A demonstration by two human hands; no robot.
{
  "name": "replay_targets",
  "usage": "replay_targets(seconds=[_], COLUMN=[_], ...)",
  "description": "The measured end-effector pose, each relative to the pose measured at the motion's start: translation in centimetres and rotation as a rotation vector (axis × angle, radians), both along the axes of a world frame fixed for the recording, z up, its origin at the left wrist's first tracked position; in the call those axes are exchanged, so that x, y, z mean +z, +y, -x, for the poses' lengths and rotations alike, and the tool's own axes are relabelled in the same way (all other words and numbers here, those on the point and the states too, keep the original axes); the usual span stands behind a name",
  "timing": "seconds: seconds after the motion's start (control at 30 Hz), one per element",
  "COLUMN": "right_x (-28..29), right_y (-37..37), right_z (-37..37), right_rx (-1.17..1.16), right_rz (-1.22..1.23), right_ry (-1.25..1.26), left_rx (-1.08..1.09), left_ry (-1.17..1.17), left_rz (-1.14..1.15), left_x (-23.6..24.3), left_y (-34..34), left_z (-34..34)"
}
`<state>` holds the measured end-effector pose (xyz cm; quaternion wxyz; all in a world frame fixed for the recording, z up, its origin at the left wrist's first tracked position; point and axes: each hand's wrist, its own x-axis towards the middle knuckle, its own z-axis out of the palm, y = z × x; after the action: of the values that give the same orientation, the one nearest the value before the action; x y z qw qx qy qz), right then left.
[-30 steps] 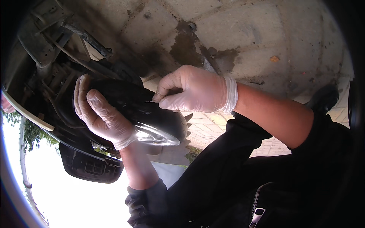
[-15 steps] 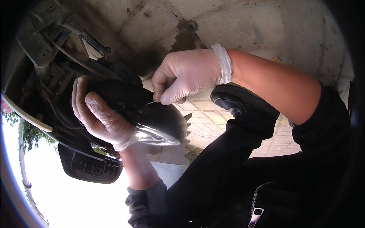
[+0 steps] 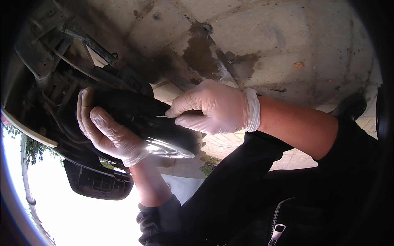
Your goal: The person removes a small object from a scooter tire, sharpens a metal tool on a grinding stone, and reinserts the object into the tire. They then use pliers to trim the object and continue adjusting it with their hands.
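Where the right hand (image 3: 217,108) pinches: thin, pale sliver (image 3: 161,116), its tip jutting in front of the black tyre (image 3: 127,102)
Right fingers (image 3: 184,105): narrow, index and thumb bent onto it
Left hand (image 3: 115,133): gloved, thumb spread wide from fingers; I can't tell if it touches the tyre
Paving (image 3: 262,26): darkly stained, beyond the right hand

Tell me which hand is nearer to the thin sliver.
Right. The right hand pinches the thin sliver between thumb and finger, one end poking out leftward. The left hand is apart from it, off to its left, open near the black tyre.
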<state>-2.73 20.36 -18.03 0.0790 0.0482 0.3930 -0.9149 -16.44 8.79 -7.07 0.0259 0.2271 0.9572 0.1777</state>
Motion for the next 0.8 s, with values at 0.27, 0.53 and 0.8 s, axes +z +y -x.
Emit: replay_targets(seconds=[0.27, 0.53, 0.8], right_x=[0.5, 1.8, 1.1], right_y=[0.8, 1.7, 3.3], right_z=[0.2, 1.0, 2.8], right_rx=[0.112, 0.097, 0.316], right_rz=[0.024, -0.109, -0.137], right_ry=[-0.093, -0.093, -0.002], left_rx=[-0.013, -0.014, -0.072], left_ry=[0.011, 0.004, 0.036], left_rz=[0.044, 0.038, 0.108], left_x=[0.2, 0.2, 0.3], left_y=[-0.1, -0.1, -0.1], left_z=[0.1, 0.1, 0.1])
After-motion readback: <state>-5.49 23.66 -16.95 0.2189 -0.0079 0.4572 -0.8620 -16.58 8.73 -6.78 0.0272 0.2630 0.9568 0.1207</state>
